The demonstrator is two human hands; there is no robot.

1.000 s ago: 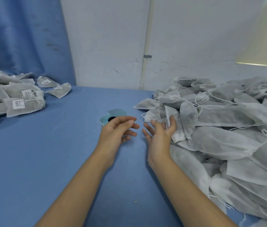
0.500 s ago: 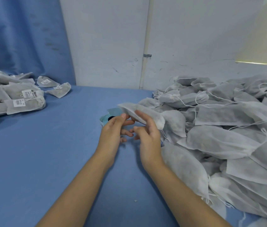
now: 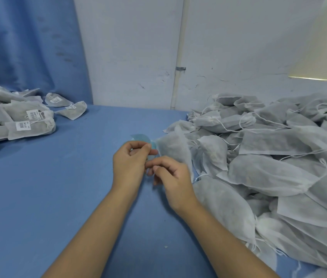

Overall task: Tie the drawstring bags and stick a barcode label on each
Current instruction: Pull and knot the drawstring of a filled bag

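Observation:
A white non-woven drawstring bag is held above the blue table between both hands. My left hand pinches its neck end with curled fingers. My right hand is curled close beside it and holds the same end; the string itself is hidden by the fingers. A big heap of untied bags fills the right side. Labelled bags with white barcode stickers lie in a pile at the far left. A pale blue label roll peeks out just behind my left hand.
The blue table top stretches between the two piles. A white wall with a vertical pipe closes the back, and a blue curtain hangs at the left.
My right hand reached into the heap, drew out one bag and brought it to my left hand. Both hands now hold the bag's end close together, with the bag turned more upright.

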